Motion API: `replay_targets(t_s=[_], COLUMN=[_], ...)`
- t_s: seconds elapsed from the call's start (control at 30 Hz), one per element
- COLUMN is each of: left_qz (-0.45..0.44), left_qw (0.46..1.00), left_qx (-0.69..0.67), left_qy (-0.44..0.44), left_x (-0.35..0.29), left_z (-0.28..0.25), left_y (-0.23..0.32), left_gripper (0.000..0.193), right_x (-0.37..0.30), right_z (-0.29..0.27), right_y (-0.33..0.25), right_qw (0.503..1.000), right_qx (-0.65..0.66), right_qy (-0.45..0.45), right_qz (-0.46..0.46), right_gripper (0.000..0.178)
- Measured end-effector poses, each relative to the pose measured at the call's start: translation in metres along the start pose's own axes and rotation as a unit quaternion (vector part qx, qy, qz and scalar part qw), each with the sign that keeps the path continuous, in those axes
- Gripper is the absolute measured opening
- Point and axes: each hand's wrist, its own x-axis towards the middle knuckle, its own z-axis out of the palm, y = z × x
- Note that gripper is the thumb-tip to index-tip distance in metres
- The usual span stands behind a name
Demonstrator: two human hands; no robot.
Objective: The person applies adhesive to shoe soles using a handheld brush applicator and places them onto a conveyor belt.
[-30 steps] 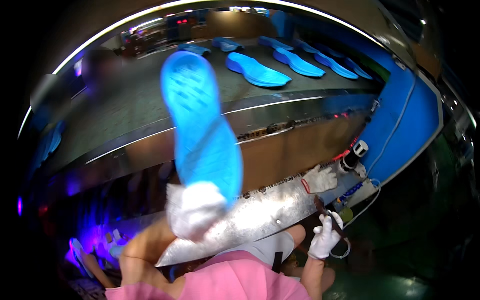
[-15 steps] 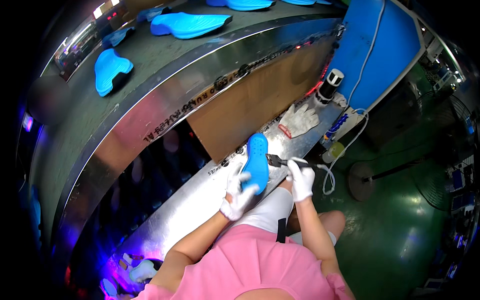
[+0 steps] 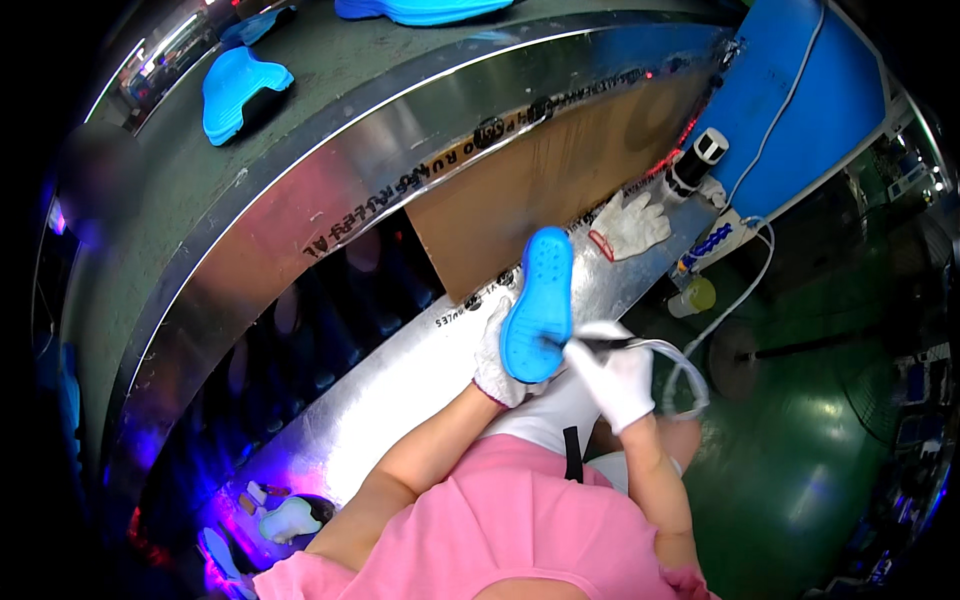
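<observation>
My left hand (image 3: pixel 495 365), in a white glove, is closed around the left edge and heel of a blue shoe sole (image 3: pixel 545 290). The sole is tilted up over my lap, its dimpled toe end pointing away from me. My right hand (image 3: pixel 618 382), also white-gloved, grips a black-handled brush (image 3: pixel 603 344) fitted with a clear tube (image 3: pixel 690 370). The brush tip appears to touch the lower right part of the sole's face. Motion blurs the brush and right fingers, and most of the left fingers are hidden behind the sole.
A metal ledge (image 3: pixel 400 385) runs beside my lap, with a loose glove (image 3: pixel 632 226) and a black-and-white canister (image 3: pixel 700 160) on it. Behind stand a cardboard panel (image 3: pixel 560 180) and a curved conveyor (image 3: pixel 310 110) carrying blue soles (image 3: pixel 235 90). A yellowish-lidded jar (image 3: pixel 692 298) stands right.
The left hand has closed around the sole and tilted its face toward me. The brush has gone from beside the sole onto its lower part. My view has shifted, and conveyor soles sit differently.
</observation>
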Motion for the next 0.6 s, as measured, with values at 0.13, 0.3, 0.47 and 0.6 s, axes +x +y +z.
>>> replay_targets(t_s=[0.13,0.3,0.47,0.6], left_qz=[0.128,0.073,0.041,0.073], left_qw=[0.984,0.996,0.998,0.996], left_qx=[0.047,-0.048,0.048,0.042], left_qy=[0.11,-0.026,-0.031,-0.008], left_x=[0.005,0.003,-0.002,0.003], left_z=[0.012,0.025,0.039,0.056], left_y=[-0.017,-0.005,0.004,0.004], left_gripper=[0.059,0.072,0.087,0.075], right_x=[-0.005,0.006,-0.026,-0.009], right_z=[0.008,-0.001,0.011,0.005], right_y=[-0.045,-0.036,-0.054,-0.038], right_qw=[0.942,0.984,0.975,0.99], right_qx=[-0.162,-0.081,0.035,-0.05], right_qy=[-0.091,0.06,-0.095,0.015], right_qz=[-0.28,-0.148,-0.198,-0.129], right_gripper=[0.015,0.016,0.019,0.022])
